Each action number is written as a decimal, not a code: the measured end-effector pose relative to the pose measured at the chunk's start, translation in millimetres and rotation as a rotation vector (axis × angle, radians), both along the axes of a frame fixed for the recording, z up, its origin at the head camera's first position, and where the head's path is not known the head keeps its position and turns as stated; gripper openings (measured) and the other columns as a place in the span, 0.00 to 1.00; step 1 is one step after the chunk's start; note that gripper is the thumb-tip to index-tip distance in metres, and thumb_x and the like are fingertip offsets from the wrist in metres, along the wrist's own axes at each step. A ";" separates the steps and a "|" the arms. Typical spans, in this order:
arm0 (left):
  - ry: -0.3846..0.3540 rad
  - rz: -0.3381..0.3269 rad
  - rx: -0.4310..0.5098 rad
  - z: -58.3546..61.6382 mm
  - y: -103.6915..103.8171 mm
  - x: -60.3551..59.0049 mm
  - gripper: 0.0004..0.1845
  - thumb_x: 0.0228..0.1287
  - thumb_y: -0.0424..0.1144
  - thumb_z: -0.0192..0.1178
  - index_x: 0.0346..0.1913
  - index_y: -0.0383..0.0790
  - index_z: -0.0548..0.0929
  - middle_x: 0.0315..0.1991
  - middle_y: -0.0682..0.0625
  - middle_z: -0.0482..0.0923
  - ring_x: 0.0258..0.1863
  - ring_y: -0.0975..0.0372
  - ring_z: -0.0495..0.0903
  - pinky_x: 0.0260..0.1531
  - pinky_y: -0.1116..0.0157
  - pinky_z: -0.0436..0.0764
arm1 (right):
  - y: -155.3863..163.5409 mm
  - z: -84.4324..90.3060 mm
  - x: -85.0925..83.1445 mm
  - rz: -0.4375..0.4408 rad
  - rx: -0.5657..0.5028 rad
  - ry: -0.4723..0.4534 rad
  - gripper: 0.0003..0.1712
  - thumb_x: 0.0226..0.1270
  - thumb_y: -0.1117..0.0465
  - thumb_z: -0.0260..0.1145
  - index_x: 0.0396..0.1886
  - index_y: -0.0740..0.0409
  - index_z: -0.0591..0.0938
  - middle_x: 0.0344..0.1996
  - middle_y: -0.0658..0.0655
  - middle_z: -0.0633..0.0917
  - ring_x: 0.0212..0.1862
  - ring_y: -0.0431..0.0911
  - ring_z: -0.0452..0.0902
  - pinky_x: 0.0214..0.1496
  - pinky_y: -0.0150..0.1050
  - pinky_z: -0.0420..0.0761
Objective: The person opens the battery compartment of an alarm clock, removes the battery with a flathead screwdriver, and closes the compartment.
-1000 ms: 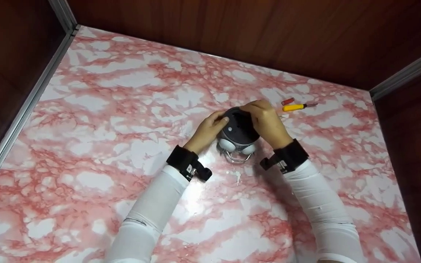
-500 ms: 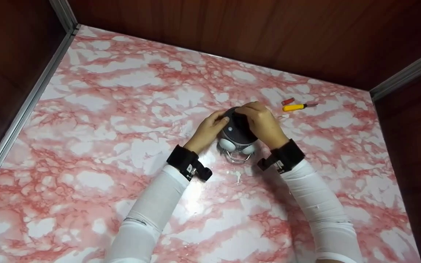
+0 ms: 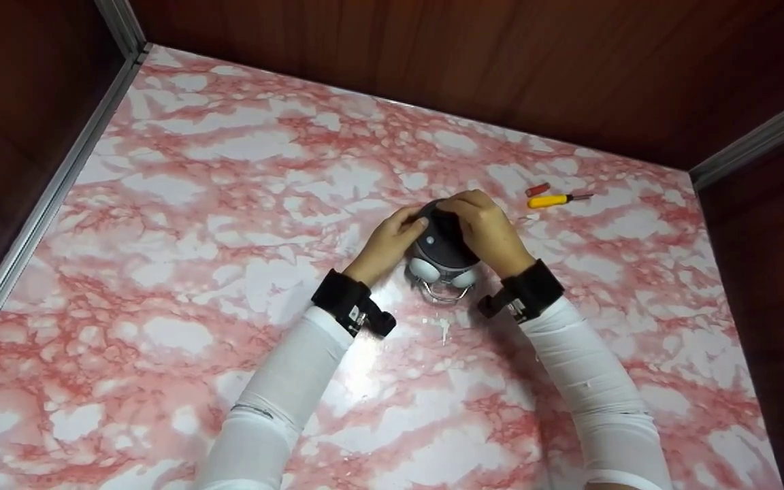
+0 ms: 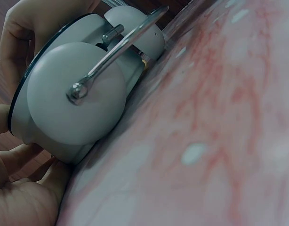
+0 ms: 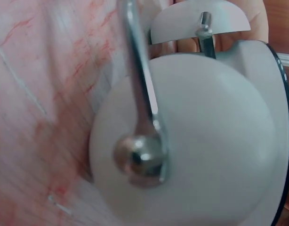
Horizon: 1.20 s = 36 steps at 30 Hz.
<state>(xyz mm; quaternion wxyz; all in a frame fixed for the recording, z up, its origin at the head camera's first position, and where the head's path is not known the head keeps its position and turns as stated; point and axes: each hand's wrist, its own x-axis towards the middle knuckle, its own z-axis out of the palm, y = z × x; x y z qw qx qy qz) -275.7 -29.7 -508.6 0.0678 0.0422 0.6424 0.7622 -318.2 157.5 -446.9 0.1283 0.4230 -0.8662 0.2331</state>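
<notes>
A twin-bell alarm clock [image 3: 441, 253] lies on the table with its dark back upward and its pale bells [image 3: 425, 271] toward the person. My left hand [image 3: 389, 239] grips the left side, thumb over the rim; in the left wrist view its fingers [image 4: 22, 162] reach round the pale case. Over the back bends my right hand [image 3: 489, 230], fingers curled, fingertips at the dark panel. What those fingertips hold, if anything, is hidden. The right wrist view is mostly filled by one bell [image 5: 215, 136] and the blurred metal handle [image 5: 142, 80].
Beyond the right hand lie a yellow-handled screwdriver [image 3: 547, 201] and a small red cylinder [image 3: 537, 190]. The table [image 3: 229, 245] has a red and white marbled top. Dark wood-look panels [image 3: 419, 61] wall it at the back and both sides.
My right hand has shifted slightly left, farther over the clock's back, covering more of the dark panel. The left hand and the clock stay put.
</notes>
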 end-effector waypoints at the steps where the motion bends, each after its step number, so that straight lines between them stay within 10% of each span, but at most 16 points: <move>1: 0.006 0.000 -0.015 0.1 0.0 -0.1 0.22 0.79 0.39 0.54 0.69 0.34 0.73 0.63 0.38 0.78 0.63 0.54 0.77 0.63 0.66 0.75 | 0.2 -0.4 -0.1 -0.002 0.001 -0.003 0.16 0.70 0.81 0.56 0.47 0.69 0.86 0.43 0.66 0.84 0.48 0.58 0.81 0.51 0.49 0.84; 36: 0.027 -0.014 -0.030 -1.7 -0.8 -1.3 0.22 0.79 0.40 0.54 0.69 0.34 0.73 0.63 0.40 0.78 0.63 0.55 0.77 0.63 0.67 0.74 | -1.3 -14.6 -2.9 -0.024 -0.043 0.045 0.13 0.70 0.77 0.59 0.47 0.68 0.87 0.40 0.63 0.84 0.44 0.58 0.76 0.46 0.47 0.82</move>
